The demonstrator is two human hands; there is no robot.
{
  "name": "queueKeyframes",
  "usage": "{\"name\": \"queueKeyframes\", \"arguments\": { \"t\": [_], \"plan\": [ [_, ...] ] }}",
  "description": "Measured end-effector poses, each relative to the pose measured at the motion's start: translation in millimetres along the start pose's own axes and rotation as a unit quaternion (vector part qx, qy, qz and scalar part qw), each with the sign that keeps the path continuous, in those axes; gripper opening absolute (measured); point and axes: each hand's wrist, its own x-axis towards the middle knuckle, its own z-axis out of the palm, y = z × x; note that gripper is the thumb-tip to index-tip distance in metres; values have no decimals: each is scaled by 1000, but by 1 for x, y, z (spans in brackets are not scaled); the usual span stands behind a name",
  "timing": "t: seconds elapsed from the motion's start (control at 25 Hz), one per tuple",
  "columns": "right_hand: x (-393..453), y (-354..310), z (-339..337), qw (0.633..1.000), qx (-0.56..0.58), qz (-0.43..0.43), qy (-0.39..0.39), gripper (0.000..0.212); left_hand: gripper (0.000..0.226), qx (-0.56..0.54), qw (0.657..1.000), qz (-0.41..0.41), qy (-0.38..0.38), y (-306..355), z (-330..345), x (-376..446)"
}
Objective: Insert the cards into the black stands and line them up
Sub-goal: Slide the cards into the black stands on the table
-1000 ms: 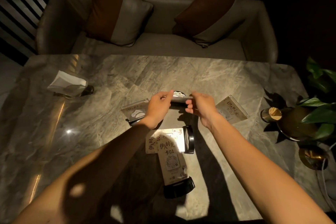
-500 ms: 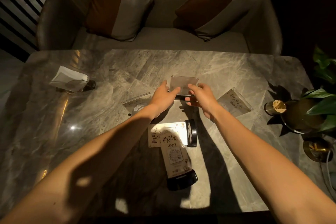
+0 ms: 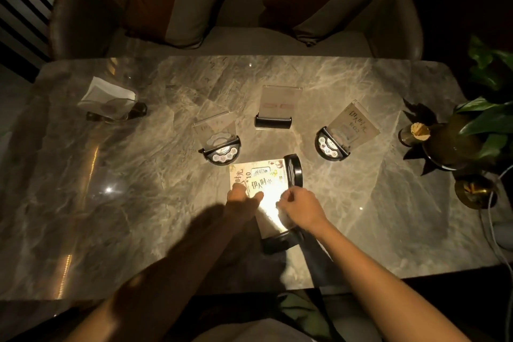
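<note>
Marble tabletop [image 3: 83, 203] is sitting dim under a lamp glare. Left hand [image 3: 243, 203] and right hand [image 3: 301, 207] are both closing, fingers curled, on the nearest lying card [image 3: 270, 203], which is running lengthwise toward the body into its black stand [image 3: 280, 241] just under the right wrist; grip unclear in the glare. Just beyond the fingertips a second card [image 3: 258, 173] is lying crosswise, stand [image 3: 294, 173] rightward. Farther out, three upright cards in stands [image 3: 273, 122].
</note>
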Motion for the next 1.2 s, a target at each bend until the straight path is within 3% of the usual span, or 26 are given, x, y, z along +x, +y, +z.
{"name": "queueKeyframes", "arguments": {
  "t": [0.12,0.24,0.44,0.56,0.76,0.92,1.08,1.2],
  "plan": [
    [-11,22,19,998,-35,56,-3,23,47,-53,997,-25,-49,-19,9,-11],
    [-11,37,32,994,52,97,-14,26,34,-98,992,-21,-79,-33,13,-14],
    [-19,52,29,993,99,59,16,15,14,-53,995,71,-52,-37,11,-17],
    [-26,57,6,991,126,22,44,25,13,-114,984,108,-84,-17,8,-23],
    [-25,77,-58,978,176,-7,109,18,6,-164,963,147,-157,41,31,-26],
    [-20,103,-102,967,193,-3,169,20,3,-120,955,219,-161,90,65,-34],
    [-7,135,-121,957,177,24,227,8,11,-46,948,282,-137,128,99,-33],
    [-3,148,-129,955,168,33,243,8,16,-27,946,285,-153,140,117,-24]
  ]
}}
